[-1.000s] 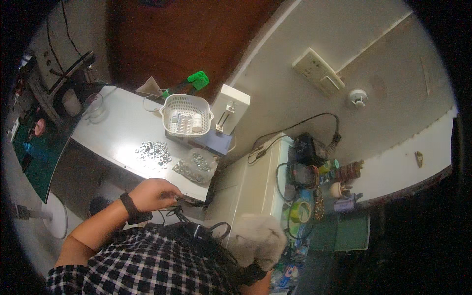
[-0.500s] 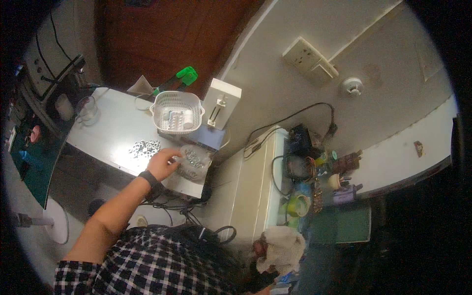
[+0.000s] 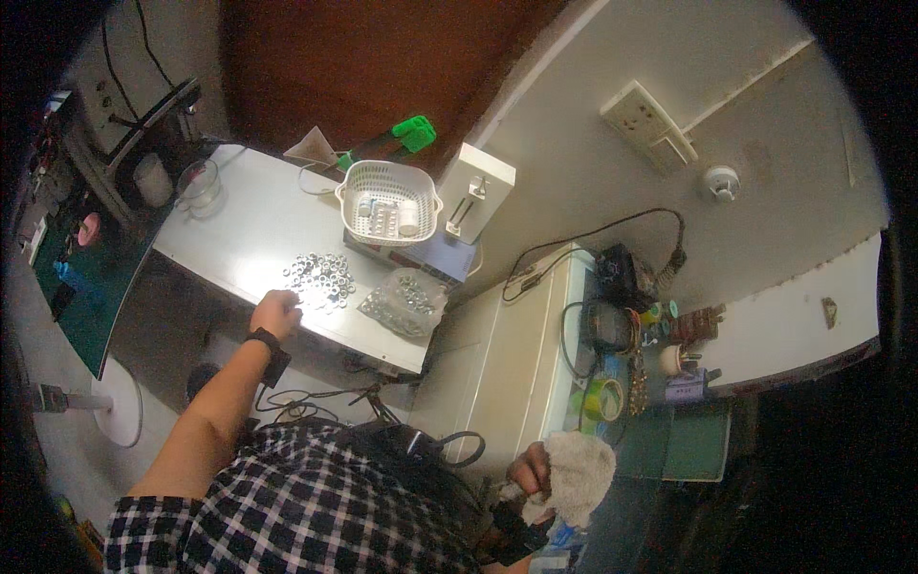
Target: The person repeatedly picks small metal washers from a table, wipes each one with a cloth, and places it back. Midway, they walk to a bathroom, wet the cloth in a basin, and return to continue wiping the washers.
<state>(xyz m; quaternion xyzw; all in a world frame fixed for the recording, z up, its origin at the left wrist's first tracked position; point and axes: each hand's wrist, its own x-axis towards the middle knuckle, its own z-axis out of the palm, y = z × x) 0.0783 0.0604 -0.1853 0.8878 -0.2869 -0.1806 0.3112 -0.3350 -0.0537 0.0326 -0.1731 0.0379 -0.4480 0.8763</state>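
My left hand (image 3: 275, 314), with a dark band at its wrist, is at the front edge of the white table (image 3: 225, 234). Its fingers are curled together, and whatever they may hold is too small to make out. Just beyond the fingertips lies a loose pile of small silvery nuts (image 3: 325, 278). To the right of the pile, a clear plastic bag (image 3: 406, 301) holds more of these nuts. Down at the lower right, my right hand (image 3: 529, 471) is closed on a whitish cloth (image 3: 581, 474), well away from the table.
Behind the bag stands a white basket (image 3: 387, 239) with blister packs and a small bottle inside. Beside it is a white box-shaped device (image 3: 481, 191). A clear cup (image 3: 201, 189) is at the table's far left. Cables (image 3: 330, 397) hang below the front edge.
My left hand has moved left, from the bag of nuts to the near left side of the loose pile. My right hand still holds the cloth. The view has shifted somewhat.
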